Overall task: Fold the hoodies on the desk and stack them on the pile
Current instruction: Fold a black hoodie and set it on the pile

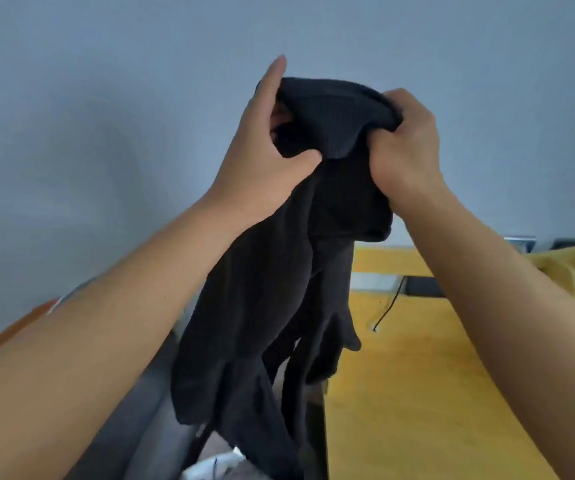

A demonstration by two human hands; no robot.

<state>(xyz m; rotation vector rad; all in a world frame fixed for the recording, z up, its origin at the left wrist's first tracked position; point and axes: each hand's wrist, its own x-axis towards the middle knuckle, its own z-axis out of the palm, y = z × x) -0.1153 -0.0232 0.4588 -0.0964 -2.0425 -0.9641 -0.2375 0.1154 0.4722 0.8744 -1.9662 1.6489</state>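
A black hoodie (272, 306) hangs in the air in front of the grey wall, held up high by its ribbed edge. My left hand (261, 150) grips that edge on the left, thumb pressed into the cloth and forefinger pointing up. My right hand (407, 147) holds the same ribbed band on the right with its fingers curled round a bunch of it. The rest of the garment droops in folds, with drawstrings dangling at the bottom. A yellow hoodie (570, 268) lies at the right edge of the desk, partly behind my right forearm.
A yellow wooden desk (417, 393) stretches along the right, with a thin black cable (388, 311) and a dark device at its back. A dark grey surface runs below on the left, with something white (216, 465) at the bottom. An orange edge (12, 334) shows at far left.
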